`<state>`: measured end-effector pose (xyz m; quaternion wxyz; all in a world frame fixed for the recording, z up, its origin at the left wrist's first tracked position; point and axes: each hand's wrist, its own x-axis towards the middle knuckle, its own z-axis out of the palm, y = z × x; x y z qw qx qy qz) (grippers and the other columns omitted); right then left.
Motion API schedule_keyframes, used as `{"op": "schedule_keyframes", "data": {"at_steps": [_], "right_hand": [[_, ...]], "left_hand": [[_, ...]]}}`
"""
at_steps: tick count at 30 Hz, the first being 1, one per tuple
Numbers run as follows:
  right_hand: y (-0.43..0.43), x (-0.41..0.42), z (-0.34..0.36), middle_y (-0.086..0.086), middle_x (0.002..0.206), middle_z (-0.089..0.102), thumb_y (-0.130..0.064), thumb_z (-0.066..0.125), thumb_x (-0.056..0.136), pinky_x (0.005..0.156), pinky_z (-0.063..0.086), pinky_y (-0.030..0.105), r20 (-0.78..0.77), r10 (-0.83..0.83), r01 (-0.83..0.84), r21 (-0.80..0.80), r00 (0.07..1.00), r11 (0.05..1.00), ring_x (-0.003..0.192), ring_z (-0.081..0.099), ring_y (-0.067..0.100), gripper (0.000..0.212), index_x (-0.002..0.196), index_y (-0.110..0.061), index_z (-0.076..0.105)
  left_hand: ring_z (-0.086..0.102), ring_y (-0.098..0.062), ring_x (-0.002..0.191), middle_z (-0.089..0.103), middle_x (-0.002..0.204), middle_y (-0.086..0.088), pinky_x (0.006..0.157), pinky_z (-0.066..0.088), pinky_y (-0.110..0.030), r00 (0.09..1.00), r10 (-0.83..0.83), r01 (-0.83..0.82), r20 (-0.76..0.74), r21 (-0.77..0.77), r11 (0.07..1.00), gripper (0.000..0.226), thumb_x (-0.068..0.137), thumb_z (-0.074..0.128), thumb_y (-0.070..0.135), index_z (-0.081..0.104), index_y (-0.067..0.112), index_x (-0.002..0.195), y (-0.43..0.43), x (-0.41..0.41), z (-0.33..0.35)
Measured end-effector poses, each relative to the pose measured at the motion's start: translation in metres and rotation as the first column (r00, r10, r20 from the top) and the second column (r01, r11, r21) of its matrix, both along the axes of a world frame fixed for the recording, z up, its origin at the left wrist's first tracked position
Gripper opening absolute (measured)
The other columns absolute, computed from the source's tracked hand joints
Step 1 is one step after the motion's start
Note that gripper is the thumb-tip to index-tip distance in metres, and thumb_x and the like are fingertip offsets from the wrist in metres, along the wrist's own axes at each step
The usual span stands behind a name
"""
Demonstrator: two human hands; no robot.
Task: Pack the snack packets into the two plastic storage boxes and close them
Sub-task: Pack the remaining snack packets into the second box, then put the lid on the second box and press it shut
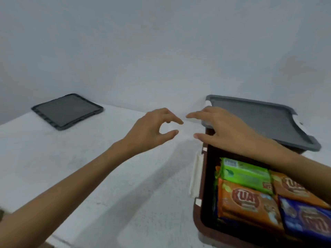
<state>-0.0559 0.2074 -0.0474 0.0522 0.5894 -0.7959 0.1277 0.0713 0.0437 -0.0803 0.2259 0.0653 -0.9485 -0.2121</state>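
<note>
spanning the view, the white table (53, 167) leaves free room at left. the open brown box (199, 218) sits near right, full of packets (245, 201). the grey lid (67, 110) lies far left. i judge it light and stiff, best gripped by its rims. the left hand (148, 133) hovers loosely curled, empty. the right hand (227, 133), fingers spread, seems to touch the closed box (259, 122).

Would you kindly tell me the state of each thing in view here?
Near box: open, snack packets inside.
Far box: closed, grey lid on.
Spare lid: off, lying flat on table.
Left hand: open, holding nothing.
Right hand: open, over far box's corner.
</note>
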Motion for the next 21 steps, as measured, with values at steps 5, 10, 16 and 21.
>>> {"op": "schedule_keyframes", "data": {"at_steps": [5,10,16,21], "right_hand": [[-0.114,0.017,0.002,0.002,0.125,0.048,-0.035,0.055,0.089,0.091,0.04,0.032,-0.01,0.11,-0.111,-0.059,0.994,0.992,0.119,0.043,0.02,0.054,0.139,-0.033,0.035],[-0.236,0.046,-0.003,0.007,0.13,0.045,-0.03,0.055,0.09,0.089,0.041,0.033,-0.022,0.196,-0.197,-0.061,0.98,0.978,0.122,0.041,0.024,0.056,0.141,-0.028,0.033],[-0.378,0.081,-0.034,0.012,0.128,0.045,-0.025,0.055,0.09,0.092,0.041,0.036,0.032,0.271,-0.271,-0.016,0.962,0.962,0.122,0.038,0.028,0.058,0.143,-0.023,0.032],[-0.464,0.098,-0.084,0.015,0.132,0.043,-0.025,0.054,0.09,0.098,0.038,0.036,0.12,0.238,-0.247,0.062,0.964,0.967,0.124,0.037,0.032,0.058,0.143,-0.02,0.032]], "left_hand": [[0.056,-0.008,0.099,0.059,0.111,0.008,0.087,0.05,-0.036,0.95,0.312,-0.311,-0.017,0.039,0.95,0.027,0.085,0.064,0.03,0.063,0.03,0.111,-0.098,0.05,0.003],[0.059,-0.017,0.105,0.06,0.117,-0.003,0.084,0.04,-0.02,0.849,0.528,-0.527,0.031,0.126,0.84,0.029,0.084,0.066,0.021,0.064,0.02,0.113,-0.199,0.105,0.004],[0.054,-0.022,0.112,0.057,0.126,-0.009,0.09,0.037,-0.021,0.731,0.672,-0.674,0.115,0.275,0.686,0.037,0.086,0.064,0.018,0.058,0.008,0.121,-0.303,0.156,-0.012],[0.051,-0.023,0.119,0.05,0.136,-0.01,0.097,0.036,-0.026,0.666,0.701,-0.745,0.254,0.269,0.61,0.044,0.088,0.059,0.018,0.05,0.006,0.129,-0.363,0.168,-0.06]]}}
